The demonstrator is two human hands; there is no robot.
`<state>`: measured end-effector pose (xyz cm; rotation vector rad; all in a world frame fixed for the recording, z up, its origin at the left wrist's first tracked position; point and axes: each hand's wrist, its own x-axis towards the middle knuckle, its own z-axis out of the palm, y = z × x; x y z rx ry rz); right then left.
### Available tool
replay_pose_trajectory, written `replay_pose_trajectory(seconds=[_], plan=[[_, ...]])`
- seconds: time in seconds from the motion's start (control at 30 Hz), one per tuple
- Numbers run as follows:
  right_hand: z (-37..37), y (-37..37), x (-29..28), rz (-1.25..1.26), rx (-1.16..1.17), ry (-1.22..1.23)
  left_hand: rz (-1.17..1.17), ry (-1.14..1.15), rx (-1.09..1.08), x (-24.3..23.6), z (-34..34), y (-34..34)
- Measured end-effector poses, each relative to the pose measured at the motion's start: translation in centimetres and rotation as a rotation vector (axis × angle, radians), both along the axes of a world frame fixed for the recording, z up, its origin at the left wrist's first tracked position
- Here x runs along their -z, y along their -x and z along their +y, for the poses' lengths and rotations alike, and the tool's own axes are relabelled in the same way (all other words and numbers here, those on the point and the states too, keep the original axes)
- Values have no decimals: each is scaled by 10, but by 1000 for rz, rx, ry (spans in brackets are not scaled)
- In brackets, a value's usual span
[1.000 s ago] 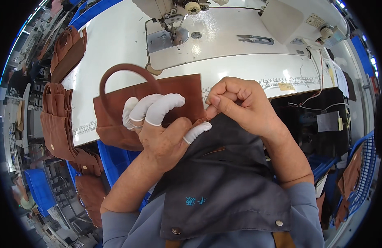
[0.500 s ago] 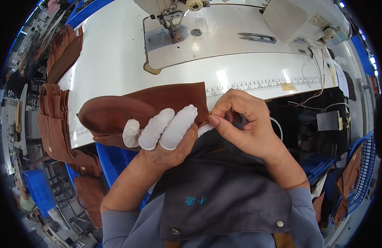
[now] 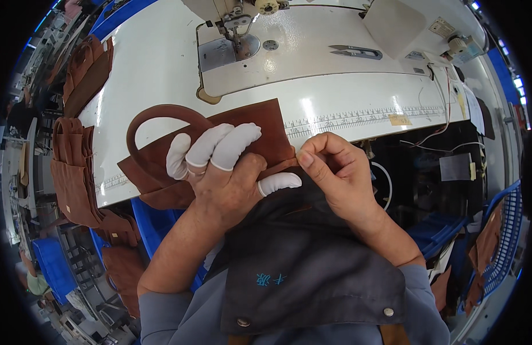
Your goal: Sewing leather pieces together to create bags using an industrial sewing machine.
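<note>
A brown leather bag piece [image 3: 260,123] with a looped handle [image 3: 156,110] lies over the table's front edge. My left hand [image 3: 222,172], with white finger cots on several fingers, holds its near side. The cot-covered thumb points right, below the bag's near edge, and the other fingers curl over the leather. At the bag's right corner my right hand [image 3: 340,175], bare, pinches the edge between thumb and forefinger. Whatever small thing might be in that pinch cannot be made out. A dark apron [image 3: 312,253] covers my lap just below both hands.
A sewing machine [image 3: 237,40] stands on the white table [image 3: 145,63], with thread snips [image 3: 356,52] on its bed. A printed ruler strip [image 3: 358,118] runs along the front edge. Brown bag pieces [image 3: 73,172] are stacked at left; a blue basket [image 3: 502,253] is at right.
The bag has turned and flattened, and its handle now stands up as an open loop. My left hand has rolled over, bringing its thumb into view. The right hand stays at the corner.
</note>
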<state>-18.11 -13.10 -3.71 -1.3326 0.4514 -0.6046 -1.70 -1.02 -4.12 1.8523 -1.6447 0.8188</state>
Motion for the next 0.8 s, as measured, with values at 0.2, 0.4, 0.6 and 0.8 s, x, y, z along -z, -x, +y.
replay_pose_trajectory(seconds=[0.2, 0.4, 0.6, 0.8], plan=[[-11, 4, -18, 128, -22, 76, 178, -33, 64, -5, -3, -2], [-15, -5, -21, 213, -222, 51, 224, -57, 95, -11, -4, -5], [-13, -10, -14, 235, -193, 39, 368, -148, 187, -21, -4, -12], [-8, -10, -11, 186, -117, -61, 396, -235, 229, -28, -10, -24]])
